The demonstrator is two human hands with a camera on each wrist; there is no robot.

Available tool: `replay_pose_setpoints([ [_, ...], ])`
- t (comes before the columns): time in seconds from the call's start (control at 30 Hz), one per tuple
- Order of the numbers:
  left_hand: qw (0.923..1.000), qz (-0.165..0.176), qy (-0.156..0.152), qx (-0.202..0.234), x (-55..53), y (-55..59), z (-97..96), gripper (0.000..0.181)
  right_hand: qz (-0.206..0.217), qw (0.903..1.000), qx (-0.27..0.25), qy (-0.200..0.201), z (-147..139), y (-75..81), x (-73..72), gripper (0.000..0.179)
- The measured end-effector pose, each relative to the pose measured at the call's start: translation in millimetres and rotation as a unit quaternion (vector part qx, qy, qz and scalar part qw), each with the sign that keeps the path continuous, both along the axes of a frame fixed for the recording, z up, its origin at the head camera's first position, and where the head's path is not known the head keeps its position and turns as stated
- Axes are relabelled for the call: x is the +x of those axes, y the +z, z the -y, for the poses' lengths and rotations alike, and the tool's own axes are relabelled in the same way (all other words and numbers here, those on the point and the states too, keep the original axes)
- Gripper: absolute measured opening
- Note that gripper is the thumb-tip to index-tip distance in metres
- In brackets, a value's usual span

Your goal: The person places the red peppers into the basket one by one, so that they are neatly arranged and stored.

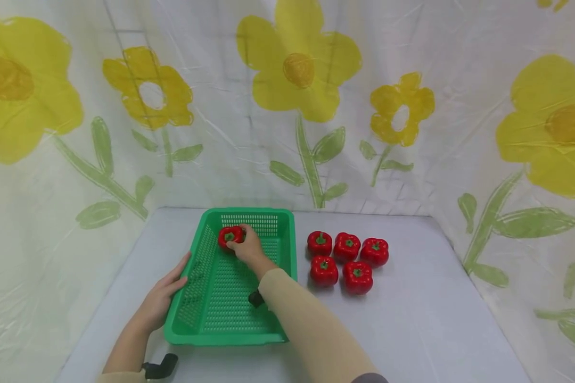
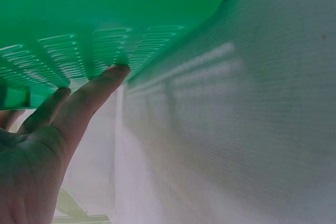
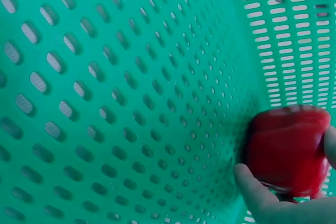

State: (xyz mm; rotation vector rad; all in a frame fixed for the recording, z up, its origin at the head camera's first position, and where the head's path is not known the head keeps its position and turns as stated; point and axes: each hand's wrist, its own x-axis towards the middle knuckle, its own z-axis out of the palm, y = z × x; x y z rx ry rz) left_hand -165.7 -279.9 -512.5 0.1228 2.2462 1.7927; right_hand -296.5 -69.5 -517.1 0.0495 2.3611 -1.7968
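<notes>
A red bell pepper (image 1: 230, 238) with a green stem is in the far left corner of a green plastic basket (image 1: 171, 336). My right hand (image 1: 250, 250) reaches into the basket and grips this pepper between thumb and fingers. In the right wrist view the pepper (image 3: 289, 150) is close to the perforated basket floor and walls, with fingertips on its sides. My left hand (image 1: 162, 299) rests against the basket's left outer side. Its fingers look nearly straight in the left wrist view, where the hand (image 2: 47, 150) touches the slotted wall.
Several red bell peppers (image 1: 347, 247) stand in two loose rows on the white table (image 1: 426, 308), right of the basket. Behind the table hangs a white curtain (image 1: 220, 159) with painted yellow flowers. A dark wrist mount (image 1: 162, 367) sits on the left forearm.
</notes>
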Motion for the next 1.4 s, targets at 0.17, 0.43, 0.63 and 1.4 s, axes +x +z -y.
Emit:
replay_pose_setpoints([
  [0.17, 0.9999, -0.002, 0.004, -0.014, 0.8, 0.5, 7.0, 0.058, 0.005, 0.9998, -0.019, -0.004, 6.2, 6.5, 1.2, 0.067],
  [0.43, 0.9998, 0.009, 0.002, 0.018, 2.9, 1.4, 8.2, 0.059, 0.028, 0.9976, -0.038, -0.051, 6.7, 10.7, 2.1, 0.066],
  [0.63, 1.0, -0.003, 0.003, 0.001, 0.4, 2.1, 6.3, 0.059, 0.019, 0.9964, -0.059, -0.058, -0.9, 22.6, 1.8, 0.064],
  [1.4, 0.9999, 0.006, -0.009, 0.012, -1.1, -3.7, 1.4, 0.058, -0.001, 0.9738, -0.226, -0.024, -52.1, 79.7, 30.7, 0.057],
])
